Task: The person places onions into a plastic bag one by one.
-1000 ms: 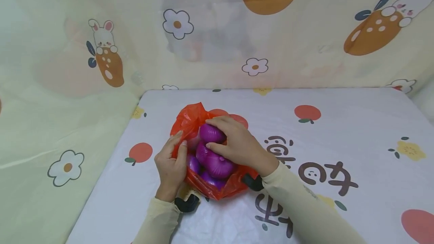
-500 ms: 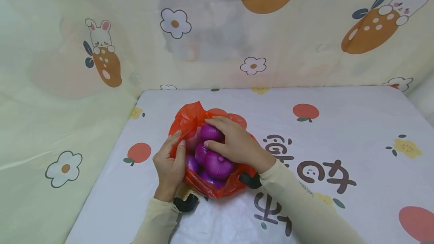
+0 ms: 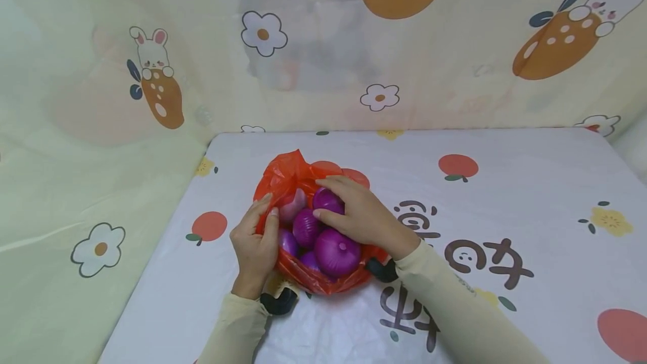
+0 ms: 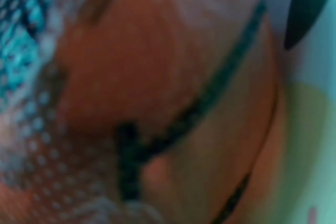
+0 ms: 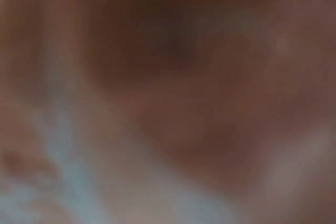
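In the head view a red plastic bag [image 3: 288, 170] lies open on the table, with several shiny purple onions [image 3: 337, 253] inside. A paler pink, rounded piece [image 3: 293, 206] sits at their upper left; its kind is unclear. My left hand [image 3: 256, 246] grips the bag's left rim, thumb inside and fingers outside. From the right, my right hand [image 3: 365, 213] holds a purple onion [image 3: 327, 201] at the top of the pile between thumb and fingers. Another onion [image 3: 306, 228] touches it below. Both wrist views are too blurred to show what the hands hold.
A white cloth [image 3: 531, 195] printed with fruit, flowers and dark lettering covers the table. Behind and to the left hangs a pale patterned curtain [image 3: 313, 72]. Black straps [image 3: 279, 302] sit at both wrists.
The right hand has shifted slightly right with the onion it holds. The onions below have rolled and spread apart, uncovering more of the pink piece. My left hand stays at the bag's rim.
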Motion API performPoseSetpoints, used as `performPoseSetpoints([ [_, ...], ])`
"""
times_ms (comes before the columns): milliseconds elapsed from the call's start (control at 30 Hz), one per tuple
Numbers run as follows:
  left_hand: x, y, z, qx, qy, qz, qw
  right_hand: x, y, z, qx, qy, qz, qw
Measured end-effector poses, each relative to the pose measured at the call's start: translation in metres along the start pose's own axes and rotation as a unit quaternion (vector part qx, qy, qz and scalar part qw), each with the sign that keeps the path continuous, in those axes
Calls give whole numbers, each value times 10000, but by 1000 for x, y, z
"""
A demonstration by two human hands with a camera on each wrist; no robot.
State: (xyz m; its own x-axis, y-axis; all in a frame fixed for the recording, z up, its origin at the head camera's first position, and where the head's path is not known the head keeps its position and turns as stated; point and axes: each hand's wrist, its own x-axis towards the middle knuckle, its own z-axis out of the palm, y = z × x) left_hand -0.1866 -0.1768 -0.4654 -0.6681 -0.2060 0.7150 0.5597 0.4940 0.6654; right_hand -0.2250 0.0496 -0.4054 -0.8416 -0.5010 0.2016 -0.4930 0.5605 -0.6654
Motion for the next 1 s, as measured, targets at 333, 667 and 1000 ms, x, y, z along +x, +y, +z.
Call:
performPoseSetpoints([
  [333, 0, -1, 1, -48, -19, -10, 10000, -9, 1, -7, -57, 154, 17, 9999],
  [667, 1, -1, 0, 9, -62, 22, 10000, -22, 6, -19, -200, 172, 159, 9995],
  [1000, 1, -4, -5, -91, -11, 70, 9999, -30, 21, -24, -341, 114, 461, 9983],
])
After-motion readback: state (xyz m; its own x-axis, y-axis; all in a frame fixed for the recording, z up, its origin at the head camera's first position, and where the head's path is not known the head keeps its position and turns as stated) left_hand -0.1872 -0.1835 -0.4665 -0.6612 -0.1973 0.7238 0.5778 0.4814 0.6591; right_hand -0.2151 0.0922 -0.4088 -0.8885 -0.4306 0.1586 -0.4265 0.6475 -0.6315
